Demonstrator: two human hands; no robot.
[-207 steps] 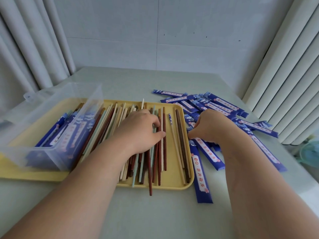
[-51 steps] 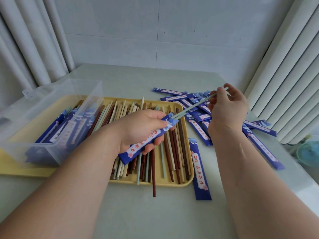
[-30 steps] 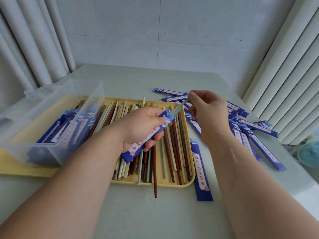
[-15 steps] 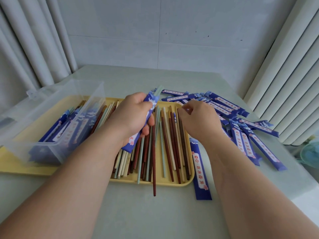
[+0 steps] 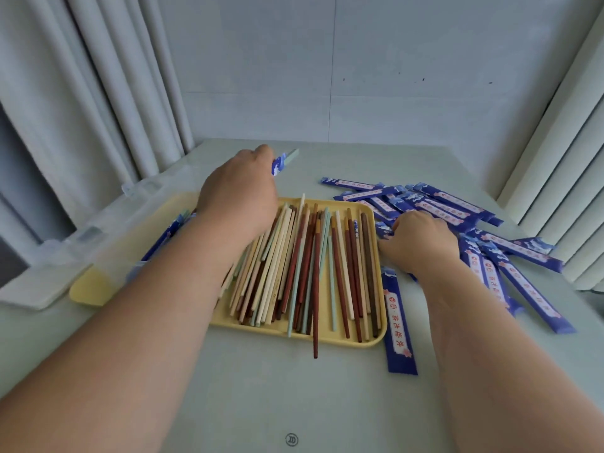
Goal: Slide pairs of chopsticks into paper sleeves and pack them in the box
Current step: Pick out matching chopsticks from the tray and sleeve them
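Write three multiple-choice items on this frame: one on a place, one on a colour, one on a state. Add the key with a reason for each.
1. Where does the pile of loose sleeves lie?
A. In the clear box
B. On the table, right of the tray
C. Under the tray

2. What colour is the tray?
A. Yellow
B. Black
C. Red

3. What is the left hand doing?
A. Lying flat and open on the table
B. Hanging empty
C. Gripping a filled sleeve, with chopstick ends poking out

Key:
1 B: the blue sleeves lie spread on the table beside the tray's right edge.
2 A: its rim and floor show yellow.
3 C: its fingers are curled round the filled sleeve, whose top shows beyond them.
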